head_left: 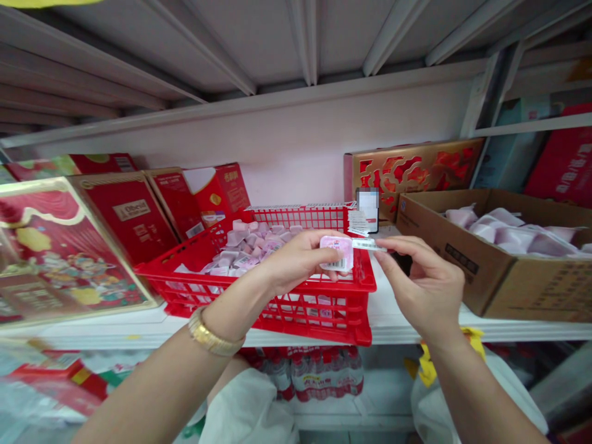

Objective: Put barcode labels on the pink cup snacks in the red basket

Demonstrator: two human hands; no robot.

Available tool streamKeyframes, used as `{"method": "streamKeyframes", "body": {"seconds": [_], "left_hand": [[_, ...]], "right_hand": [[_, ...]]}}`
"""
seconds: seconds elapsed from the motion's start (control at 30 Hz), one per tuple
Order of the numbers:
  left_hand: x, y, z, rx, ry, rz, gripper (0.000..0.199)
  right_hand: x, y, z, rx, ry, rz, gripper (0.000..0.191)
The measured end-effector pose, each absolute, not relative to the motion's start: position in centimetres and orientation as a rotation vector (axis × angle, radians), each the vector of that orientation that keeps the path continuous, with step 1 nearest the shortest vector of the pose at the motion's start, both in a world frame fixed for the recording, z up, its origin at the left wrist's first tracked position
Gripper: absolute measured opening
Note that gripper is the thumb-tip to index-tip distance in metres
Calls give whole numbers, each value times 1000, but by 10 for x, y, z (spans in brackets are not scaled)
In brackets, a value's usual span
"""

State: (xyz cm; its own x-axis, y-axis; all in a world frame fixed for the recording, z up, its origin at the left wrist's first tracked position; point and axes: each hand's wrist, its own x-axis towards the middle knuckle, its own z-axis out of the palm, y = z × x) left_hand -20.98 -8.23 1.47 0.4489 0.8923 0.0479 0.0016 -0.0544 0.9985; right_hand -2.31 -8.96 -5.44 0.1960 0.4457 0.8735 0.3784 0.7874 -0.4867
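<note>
Two hands over a red basket [277, 290] of small cups [252, 243].

The left hand [300, 262] is closed on a pink cup [337, 253] – thumb on top – above the basket's right end; the right hand [423, 277], thumb and forefinger pinched, grips a barcode label [365, 244] at the cup's edge – with a carton [490, 277] farther right.

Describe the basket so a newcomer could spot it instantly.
On the white shelf, look between the red gift boxes and the open brown carton. The basket is bright red, piled with small pale pink packs. Unlike its solid-walled neighbours, it has lattice sides.
</note>
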Motion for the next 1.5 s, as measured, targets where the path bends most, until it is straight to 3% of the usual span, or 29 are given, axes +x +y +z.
{"method": "streamKeyframes", "body": {"seconds": [0.47,0.67,1.5], "left_hand": [[-209,-78,9,1502,841,909,11],[-206,-83,12,1531,961,954,20],[-210,-81,11,1775,974,919,20]], "right_hand": [[-34,-88,-48,-737,-1543,32,13],[-43,-92,-39,-812,-1496,44,20],[-62,-88,-38,-829,-1475,156,14]]}}
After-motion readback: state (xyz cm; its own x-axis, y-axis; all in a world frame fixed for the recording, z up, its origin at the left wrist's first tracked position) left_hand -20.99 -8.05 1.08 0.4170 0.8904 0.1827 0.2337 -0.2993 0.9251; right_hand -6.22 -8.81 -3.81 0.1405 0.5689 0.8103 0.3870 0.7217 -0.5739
